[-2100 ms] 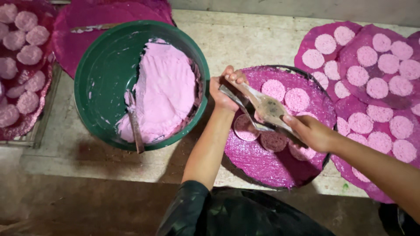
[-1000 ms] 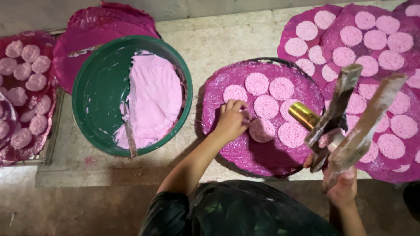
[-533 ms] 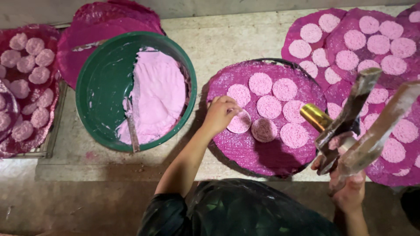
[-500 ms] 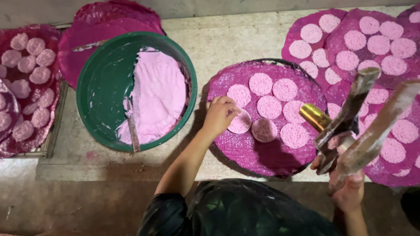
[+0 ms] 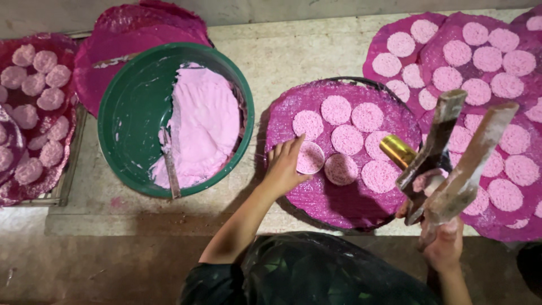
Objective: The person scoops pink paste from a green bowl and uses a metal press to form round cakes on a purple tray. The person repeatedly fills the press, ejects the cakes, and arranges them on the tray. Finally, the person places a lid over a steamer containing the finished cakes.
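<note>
Far to the left of the left hand's grip, a tray (image 5: 34, 113) of pink cakes is sitting on the bench (image 5: 305, 51). Nearer, a green basin (image 5: 121, 124) is holding pink paste (image 5: 203, 124) and a stick (image 5: 169, 164). The left hand (image 5: 285, 166) is pressing a round pink cake (image 5: 310, 157) onto the purple mat (image 5: 316, 195), fingers spread apart and resting on its edge, not clamped. Judging by this, a cake is being laid in its row; the next move seems to call for lifting the fingers cleanly. To the right of that grip, the right hand (image 5: 443, 243) is closing around two flat paddles (image 5: 451, 164) beside a gold cylinder (image 5: 398, 150). More filled mats (image 5: 480, 51) are lying beyond, crowding the right side.
</note>
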